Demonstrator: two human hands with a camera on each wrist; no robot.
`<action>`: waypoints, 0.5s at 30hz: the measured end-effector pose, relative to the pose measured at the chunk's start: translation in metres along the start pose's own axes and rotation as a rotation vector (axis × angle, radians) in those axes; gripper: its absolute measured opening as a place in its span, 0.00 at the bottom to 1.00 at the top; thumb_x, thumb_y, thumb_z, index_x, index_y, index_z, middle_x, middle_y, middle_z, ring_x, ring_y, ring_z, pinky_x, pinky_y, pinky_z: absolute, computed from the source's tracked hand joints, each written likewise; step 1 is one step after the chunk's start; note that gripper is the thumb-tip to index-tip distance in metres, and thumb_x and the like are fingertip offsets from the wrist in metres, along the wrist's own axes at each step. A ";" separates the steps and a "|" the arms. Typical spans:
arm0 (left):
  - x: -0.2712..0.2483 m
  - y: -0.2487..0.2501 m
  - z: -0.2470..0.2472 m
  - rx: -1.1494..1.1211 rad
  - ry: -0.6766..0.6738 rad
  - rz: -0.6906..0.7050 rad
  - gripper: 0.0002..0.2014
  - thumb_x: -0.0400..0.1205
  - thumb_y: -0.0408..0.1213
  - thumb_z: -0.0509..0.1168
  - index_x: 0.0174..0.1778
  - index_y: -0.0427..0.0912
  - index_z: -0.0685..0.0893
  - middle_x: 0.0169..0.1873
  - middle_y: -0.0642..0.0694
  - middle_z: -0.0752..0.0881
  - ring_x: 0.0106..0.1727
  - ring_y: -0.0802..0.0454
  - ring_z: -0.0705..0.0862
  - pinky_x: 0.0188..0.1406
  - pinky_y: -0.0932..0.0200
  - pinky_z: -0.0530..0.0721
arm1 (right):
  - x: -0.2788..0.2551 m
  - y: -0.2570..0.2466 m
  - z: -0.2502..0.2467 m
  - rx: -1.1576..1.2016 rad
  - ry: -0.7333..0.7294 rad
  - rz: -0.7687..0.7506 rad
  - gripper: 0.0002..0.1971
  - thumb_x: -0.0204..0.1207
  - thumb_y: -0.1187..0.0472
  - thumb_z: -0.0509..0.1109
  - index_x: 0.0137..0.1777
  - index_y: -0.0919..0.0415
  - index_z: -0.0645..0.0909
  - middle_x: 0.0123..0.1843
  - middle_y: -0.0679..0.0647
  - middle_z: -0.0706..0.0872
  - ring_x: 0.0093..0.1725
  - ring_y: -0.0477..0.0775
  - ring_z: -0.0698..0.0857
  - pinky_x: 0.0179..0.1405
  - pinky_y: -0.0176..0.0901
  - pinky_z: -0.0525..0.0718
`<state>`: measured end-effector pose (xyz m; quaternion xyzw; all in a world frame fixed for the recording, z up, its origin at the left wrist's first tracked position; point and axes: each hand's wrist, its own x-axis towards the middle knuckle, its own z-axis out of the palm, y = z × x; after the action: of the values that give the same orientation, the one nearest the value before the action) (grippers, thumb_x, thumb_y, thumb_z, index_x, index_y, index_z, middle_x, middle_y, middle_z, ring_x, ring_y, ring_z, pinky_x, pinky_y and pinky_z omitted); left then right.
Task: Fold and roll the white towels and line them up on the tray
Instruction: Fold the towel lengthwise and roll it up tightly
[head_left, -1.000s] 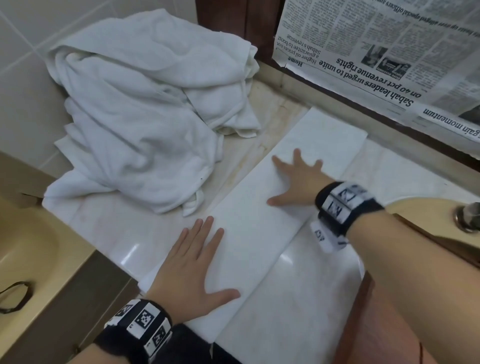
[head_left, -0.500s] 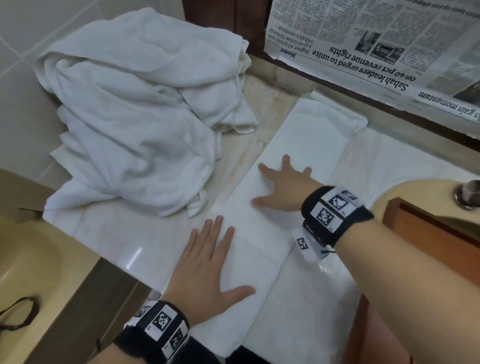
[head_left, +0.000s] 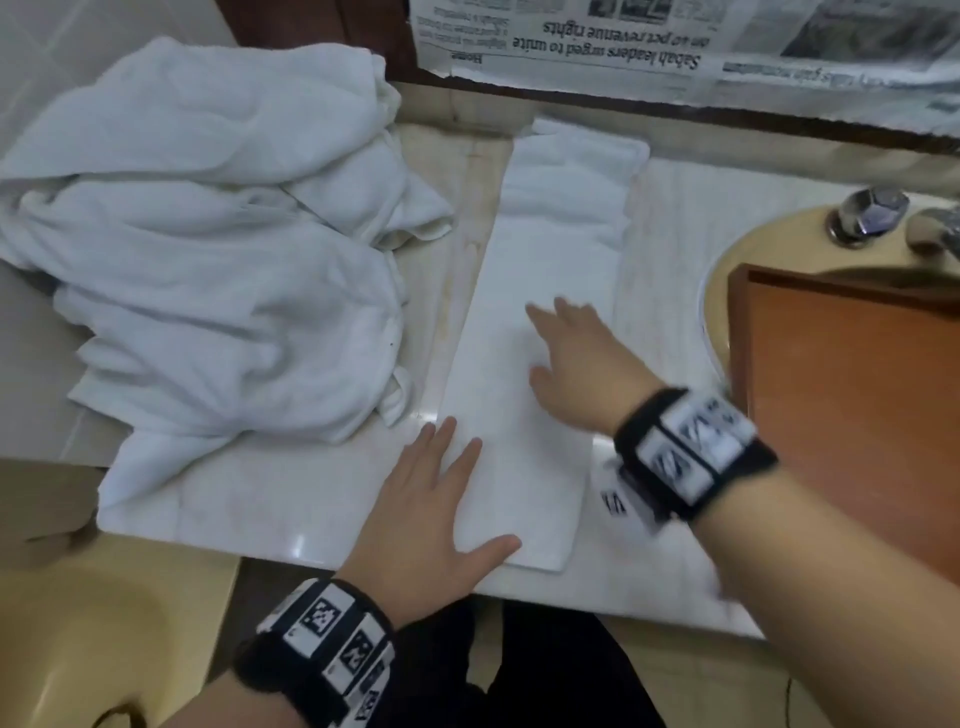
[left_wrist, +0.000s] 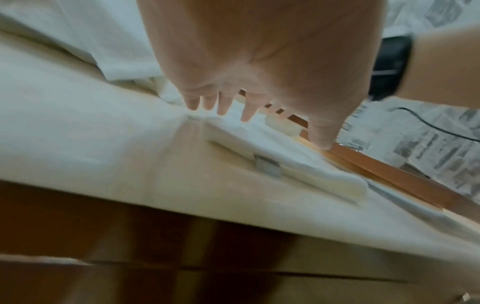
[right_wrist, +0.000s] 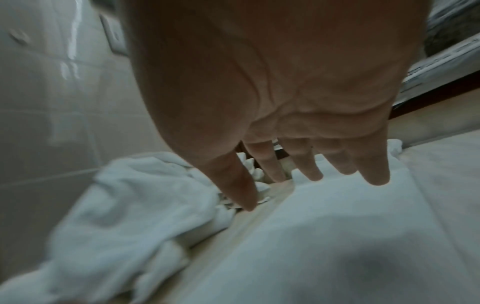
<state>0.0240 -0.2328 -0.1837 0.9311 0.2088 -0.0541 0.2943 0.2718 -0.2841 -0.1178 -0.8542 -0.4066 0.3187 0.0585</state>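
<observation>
A white towel (head_left: 540, 291) folded into a long narrow strip lies lengthwise on the marble counter (head_left: 249, 499). My left hand (head_left: 441, 499) lies flat with straight, spread fingers on the strip's near end. My right hand (head_left: 576, 353) is flat and open on the strip's middle; in the right wrist view its fingers (right_wrist: 306, 164) hover just over the towel (right_wrist: 337, 236). A heap of unfolded white towels (head_left: 218, 249) sits at the left. An orange-brown tray (head_left: 852, 415) lies over the basin at the right. The left wrist view shows the left hand (left_wrist: 259, 72) over the strip's end (left_wrist: 155, 185).
A yellowish basin (head_left: 769, 244) with a chrome tap (head_left: 867, 213) is at the right, under the tray. Newspaper (head_left: 675, 47) covers the wall behind the counter. A second basin (head_left: 78, 634) lies at the lower left. The counter's front edge runs just before my wrists.
Both hands have slid toward me along the strip, the right from the far part to the middle. The strip's far end now looks wrinkled. The view has swung right, showing the tray and tap.
</observation>
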 end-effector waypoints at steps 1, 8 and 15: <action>-0.006 -0.009 -0.006 0.009 0.008 0.059 0.49 0.75 0.78 0.61 0.89 0.54 0.63 0.90 0.49 0.53 0.90 0.50 0.51 0.88 0.47 0.56 | -0.028 0.000 0.013 0.042 -0.014 -0.023 0.40 0.82 0.59 0.63 0.91 0.55 0.47 0.91 0.60 0.44 0.90 0.64 0.43 0.88 0.52 0.46; -0.030 -0.051 -0.003 0.200 -0.019 0.478 0.29 0.78 0.61 0.75 0.72 0.51 0.85 0.67 0.47 0.82 0.63 0.47 0.82 0.61 0.46 0.85 | -0.152 0.028 0.134 -0.159 -0.027 -0.321 0.44 0.80 0.47 0.63 0.91 0.53 0.44 0.91 0.50 0.35 0.89 0.55 0.35 0.88 0.55 0.45; -0.042 -0.055 0.015 0.126 0.143 0.637 0.12 0.83 0.41 0.77 0.62 0.47 0.92 0.45 0.49 0.88 0.38 0.49 0.81 0.42 0.53 0.79 | -0.159 0.066 0.185 -0.164 0.324 -0.503 0.25 0.84 0.54 0.71 0.81 0.54 0.76 0.86 0.59 0.69 0.85 0.61 0.68 0.81 0.64 0.69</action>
<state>-0.0369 -0.2153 -0.2154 0.9673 -0.0764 0.0933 0.2231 0.1311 -0.4738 -0.2087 -0.7684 -0.6149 0.1202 0.1303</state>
